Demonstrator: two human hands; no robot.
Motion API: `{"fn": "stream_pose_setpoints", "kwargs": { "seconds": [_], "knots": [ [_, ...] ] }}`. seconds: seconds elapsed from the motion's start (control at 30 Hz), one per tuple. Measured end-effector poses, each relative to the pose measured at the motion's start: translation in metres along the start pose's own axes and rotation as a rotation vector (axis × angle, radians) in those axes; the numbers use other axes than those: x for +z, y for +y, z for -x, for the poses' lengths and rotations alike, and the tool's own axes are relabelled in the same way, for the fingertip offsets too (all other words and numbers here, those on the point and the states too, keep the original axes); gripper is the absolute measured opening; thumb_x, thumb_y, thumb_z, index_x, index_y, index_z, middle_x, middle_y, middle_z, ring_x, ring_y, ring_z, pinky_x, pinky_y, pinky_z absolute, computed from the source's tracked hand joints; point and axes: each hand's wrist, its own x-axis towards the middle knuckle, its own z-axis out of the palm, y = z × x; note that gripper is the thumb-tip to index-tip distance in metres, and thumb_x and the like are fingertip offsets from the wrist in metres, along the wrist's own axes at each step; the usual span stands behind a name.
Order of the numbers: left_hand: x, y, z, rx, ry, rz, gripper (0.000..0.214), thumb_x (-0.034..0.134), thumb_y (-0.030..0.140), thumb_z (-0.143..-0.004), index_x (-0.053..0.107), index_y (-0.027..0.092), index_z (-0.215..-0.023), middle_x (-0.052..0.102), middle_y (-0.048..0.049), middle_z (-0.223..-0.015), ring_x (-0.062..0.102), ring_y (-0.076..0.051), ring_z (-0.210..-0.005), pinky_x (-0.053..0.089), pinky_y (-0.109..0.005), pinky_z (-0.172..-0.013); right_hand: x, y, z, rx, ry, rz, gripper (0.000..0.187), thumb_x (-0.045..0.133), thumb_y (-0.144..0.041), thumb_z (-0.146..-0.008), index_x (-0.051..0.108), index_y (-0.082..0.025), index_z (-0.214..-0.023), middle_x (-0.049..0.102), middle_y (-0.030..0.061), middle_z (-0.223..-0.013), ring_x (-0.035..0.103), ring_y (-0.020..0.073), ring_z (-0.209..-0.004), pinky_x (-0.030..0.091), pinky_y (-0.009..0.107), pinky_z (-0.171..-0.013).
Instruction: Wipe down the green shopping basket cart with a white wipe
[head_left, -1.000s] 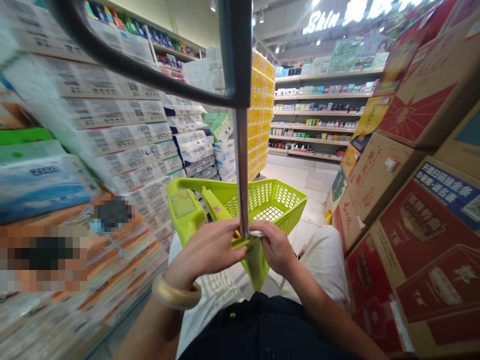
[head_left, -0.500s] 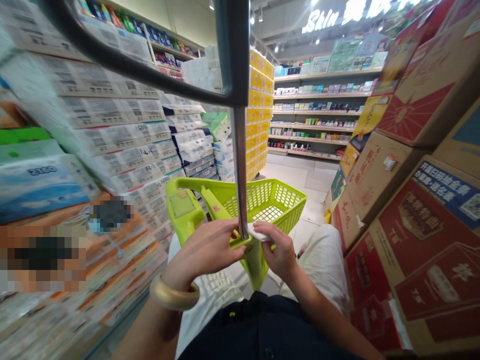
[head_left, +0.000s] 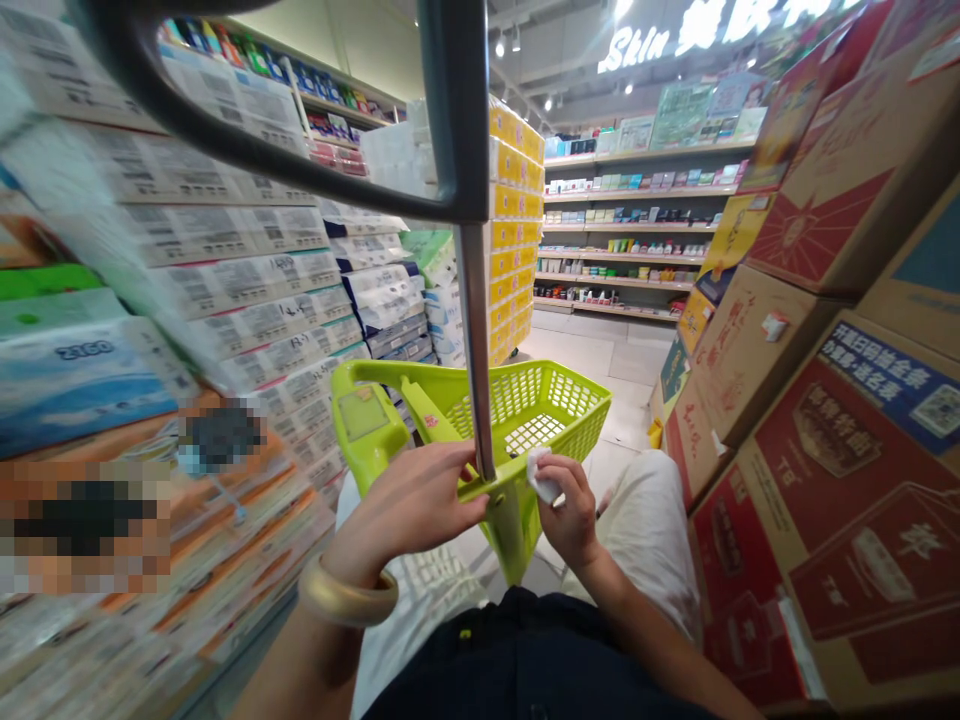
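Note:
My right hand (head_left: 571,508) pinches a crumpled white tissue (head_left: 541,475), held just off the near rim of a lime-green shopping basket (head_left: 589,425). My left hand (head_left: 431,492) grips that rim beside the foot of a metal pole (head_left: 472,330), thumb in front and fingers reaching behind; some fingertips are hidden. The pole rises to a dark grey loop handle (head_left: 315,180). A perforated floor and walls show inside the basket. On my left wrist sits a gold-coloured bangle (head_left: 349,597).
Stacked tissue packs (head_left: 247,270) line the left side. Cartons (head_left: 847,440) are piled close on the right. Ahead, a yellow-sided stack (head_left: 516,230) stands on the tiled floor (head_left: 592,350), before shelves of small goods (head_left: 637,215). My legs flank the basket.
My right hand has moved slightly right, away from the pole's foot, taking the tissue along. The left hand keeps its place on the rim.

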Motion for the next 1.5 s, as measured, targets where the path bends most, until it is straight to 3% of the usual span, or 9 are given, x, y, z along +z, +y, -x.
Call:
{"fn": "stream_pose_setpoints", "kwargs": {
  "seconds": [0.23,0.4,0.63,0.83,1.0,1.1,1.17,1.33,1.5],
  "knots": [
    [0.001,-0.004,-0.001,0.006,0.014,0.012,0.022,0.057,0.038,-0.081,0.066,0.024,-0.096,0.074,-0.0031,-0.093,0.069,-0.021,-0.085,0.051,-0.028,-0.073,0.002,-0.007,0.002,-0.034,-0.119,-0.065,0.031,0.054,-0.003,-0.080,0.062,-0.025,-0.100,0.067,0.0064,-0.097,0.066,0.0209,-0.094,0.058,0.038,-0.083],
    [0.000,-0.006,-0.003,0.013,0.007,0.028,0.026,0.057,0.038,-0.082,0.067,0.024,-0.102,0.074,-0.0039,-0.095,0.068,-0.021,-0.086,0.051,-0.029,-0.073,0.000,0.010,-0.001,0.050,-0.074,0.031,0.029,0.049,-0.003,-0.082,0.063,-0.023,-0.097,0.067,0.0074,-0.098,0.066,0.0210,-0.096,0.057,0.038,-0.085],
    [-0.004,-0.012,-0.006,0.000,-0.019,0.059,0.028,0.059,0.042,-0.079,0.068,0.024,-0.098,0.074,-0.0042,-0.099,0.069,-0.022,-0.090,0.053,-0.030,-0.080,0.004,-0.003,-0.004,0.026,-0.166,-0.045,0.034,0.047,0.000,-0.083,0.064,-0.023,-0.101,0.067,0.0073,-0.100,0.065,0.0196,-0.099,0.055,0.036,-0.088],
    [-0.007,-0.015,-0.009,-0.011,-0.020,0.042,0.027,0.058,0.042,-0.078,0.070,0.023,-0.092,0.075,-0.0042,-0.098,0.070,-0.024,-0.089,0.054,-0.031,-0.077,0.000,0.020,-0.009,0.094,-0.109,0.003,0.031,0.048,-0.003,-0.084,0.067,-0.022,-0.100,0.068,0.0073,-0.097,0.066,0.0198,-0.094,0.057,0.037,-0.083],
    [-0.008,-0.018,-0.015,-0.027,-0.014,0.059,0.031,0.055,0.046,-0.080,0.071,0.022,-0.090,0.075,-0.0035,-0.093,0.070,-0.021,-0.085,0.053,-0.028,-0.075,0.004,-0.010,-0.026,0.040,-0.014,-0.088,0.033,0.050,-0.005,-0.087,0.067,-0.024,-0.108,0.069,0.0070,-0.106,0.065,0.0204,-0.104,0.055,0.040,-0.092],
    [-0.006,-0.024,-0.020,-0.013,0.014,0.047,0.029,0.056,0.044,-0.081,0.071,0.022,-0.090,0.076,-0.0032,-0.093,0.070,-0.021,-0.087,0.052,-0.028,-0.077,0.017,-0.019,-0.036,-0.047,-0.196,-0.136,0.041,0.043,-0.005,-0.090,0.063,-0.026,-0.120,0.068,0.0062,-0.118,0.061,0.0192,-0.118,0.050,0.041,-0.104],
    [-0.004,-0.030,-0.023,-0.006,0.022,0.048,0.027,0.056,0.042,-0.081,0.072,0.022,-0.091,0.076,-0.0029,-0.095,0.070,-0.021,-0.089,0.052,-0.028,-0.081,0.025,-0.007,-0.039,-0.079,-0.299,-0.129,0.043,0.041,-0.006,-0.091,0.061,-0.025,-0.124,0.068,0.0065,-0.120,0.060,0.0184,-0.120,0.049,0.040,-0.105],
    [-0.004,-0.044,-0.031,0.010,0.051,0.074,0.027,0.058,0.044,-0.081,0.072,0.022,-0.085,0.076,-0.0039,-0.092,0.070,-0.020,-0.089,0.053,-0.028,-0.084,0.035,0.029,-0.041,0.046,-0.265,0.046,0.042,0.038,-0.005,-0.089,0.067,-0.021,-0.113,0.072,0.0085,-0.108,0.064,0.0205,-0.109,0.053,0.041,-0.097],
    [-0.006,-0.055,-0.040,0.003,0.061,0.104,0.029,0.060,0.046,-0.081,0.073,0.021,-0.083,0.076,-0.0042,-0.088,0.070,-0.019,-0.086,0.054,-0.027,-0.083,0.049,0.010,-0.050,-0.009,-0.359,-0.082,0.040,0.042,-0.007,-0.090,0.065,-0.023,-0.119,0.070,0.0072,-0.116,0.063,0.0185,-0.111,0.050,0.038,-0.100]
  ]
}}
